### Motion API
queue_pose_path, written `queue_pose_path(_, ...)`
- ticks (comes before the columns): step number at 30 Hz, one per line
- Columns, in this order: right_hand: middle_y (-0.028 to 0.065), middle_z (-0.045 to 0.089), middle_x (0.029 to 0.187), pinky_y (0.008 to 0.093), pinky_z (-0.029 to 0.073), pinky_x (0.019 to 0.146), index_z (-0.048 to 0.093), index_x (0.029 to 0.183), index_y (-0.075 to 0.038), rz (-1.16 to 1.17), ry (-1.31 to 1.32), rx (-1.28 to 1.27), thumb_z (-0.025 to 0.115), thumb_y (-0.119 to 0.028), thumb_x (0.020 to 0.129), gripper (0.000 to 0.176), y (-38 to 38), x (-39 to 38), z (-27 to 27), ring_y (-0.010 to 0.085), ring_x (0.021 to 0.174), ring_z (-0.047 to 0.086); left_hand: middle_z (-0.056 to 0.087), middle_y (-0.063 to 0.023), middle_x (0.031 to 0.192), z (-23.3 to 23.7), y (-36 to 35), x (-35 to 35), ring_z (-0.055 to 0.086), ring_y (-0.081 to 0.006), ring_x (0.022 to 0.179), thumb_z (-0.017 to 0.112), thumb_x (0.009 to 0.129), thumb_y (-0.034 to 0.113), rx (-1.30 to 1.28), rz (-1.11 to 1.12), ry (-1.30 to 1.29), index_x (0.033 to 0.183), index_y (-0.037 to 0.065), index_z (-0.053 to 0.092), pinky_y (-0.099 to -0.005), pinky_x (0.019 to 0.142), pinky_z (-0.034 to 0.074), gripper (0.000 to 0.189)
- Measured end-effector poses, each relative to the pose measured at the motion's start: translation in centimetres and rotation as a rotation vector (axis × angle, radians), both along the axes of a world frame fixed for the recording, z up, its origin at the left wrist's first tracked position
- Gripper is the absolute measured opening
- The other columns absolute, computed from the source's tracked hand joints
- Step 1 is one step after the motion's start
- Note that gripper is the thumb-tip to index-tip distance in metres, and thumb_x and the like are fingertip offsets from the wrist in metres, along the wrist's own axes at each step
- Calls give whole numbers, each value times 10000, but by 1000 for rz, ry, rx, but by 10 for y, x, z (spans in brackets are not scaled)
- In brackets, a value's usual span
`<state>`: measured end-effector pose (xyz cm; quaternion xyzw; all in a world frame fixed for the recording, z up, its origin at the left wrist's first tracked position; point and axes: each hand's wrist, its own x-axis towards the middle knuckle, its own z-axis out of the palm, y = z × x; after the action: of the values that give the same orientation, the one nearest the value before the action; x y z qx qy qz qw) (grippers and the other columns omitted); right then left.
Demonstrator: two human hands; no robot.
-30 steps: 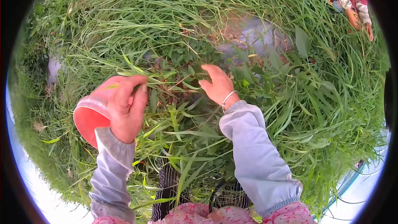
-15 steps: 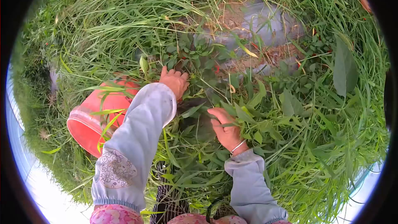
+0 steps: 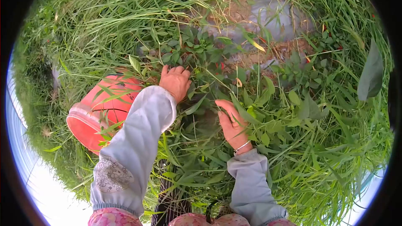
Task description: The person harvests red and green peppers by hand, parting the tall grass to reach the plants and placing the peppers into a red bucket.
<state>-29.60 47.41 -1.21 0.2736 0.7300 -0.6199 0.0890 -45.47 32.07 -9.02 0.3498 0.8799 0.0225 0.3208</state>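
Observation:
My left hand (image 3: 175, 83) reaches into low pepper-like plants (image 3: 197, 46). Its fingers are bent close together, with the tips hidden among the leaves; what they hold, if anything, does not show. To the right and nearer to me, my right hand (image 3: 233, 124) rests beside leafy stems (image 3: 268, 127), thumb and fingers apart and nothing visible between them. Small red fruits, perhaps peppers (image 3: 222, 65), show among the leaves beyond my hands. A red-pink bucket (image 3: 104, 113) lies tipped on its side, left of my left forearm, its mouth towards me.
Tall grass (image 3: 121, 16) surrounds the plants and partly covers the bucket. Greyish plastic film (image 3: 276, 16) with dry straw lies on the ground beyond my hands. A broad leaf (image 3: 370, 73) stands up at the right.
My right hand has moved slightly up, its thumb and fingers still apart. My left hand stays at nearly the same spot in the leaves. The view has shifted a little.

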Motion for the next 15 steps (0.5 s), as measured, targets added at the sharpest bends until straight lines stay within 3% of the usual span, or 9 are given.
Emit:
queue_pose_path(2,63,589,1124,271,425,873,553,1139,-58,11,-18,5,499,-6,869,280,2,2,-6,168,1034,555,603,-80,950,9,13,-5,559,-269,969,589,813,223,-106,3,-20,1004,109,594,-480,977,316,222)
queue_pose_path(5,62,589,1124,259,421,873,548,1147,-55,5,-58,-24,493,-15,876,280,6,-8,-1,153,1031,553,614,-66,836,18,15,-7,584,-272,879,604,789,194,-42,-40,84,924,106,614,-459,936,346,161)
queue_pose_path(8,73,590,1123,259,423,869,545,1148,-48,-66,-70,-85,496,-20,872,281,7,-15,0,155,1017,560,611,-67,807,32,8,-14,587,-267,856,610,782,191,45,-13,23,891,102,623,-437,897,363,142)
queue_pose_path(10,86,590,1121,266,431,856,546,1145,-43,-54,-89,-69,504,-26,866,283,6,-17,-6,165,1002,568,623,-70,792,41,4,-20,592,-266,825,620,769,185,191,115,-11,845,92,646,-402,856,381,123)
queue_pose_path(15,121,583,1137,293,461,803,470,1237,-61,14,-74,194,512,-20,855,386,5,-22,-21,226,1020,583,637,-82,797,56,7,-26,598,-276,779,622,768,177,180,131,-118,848,88,661,-374,804,412,126)
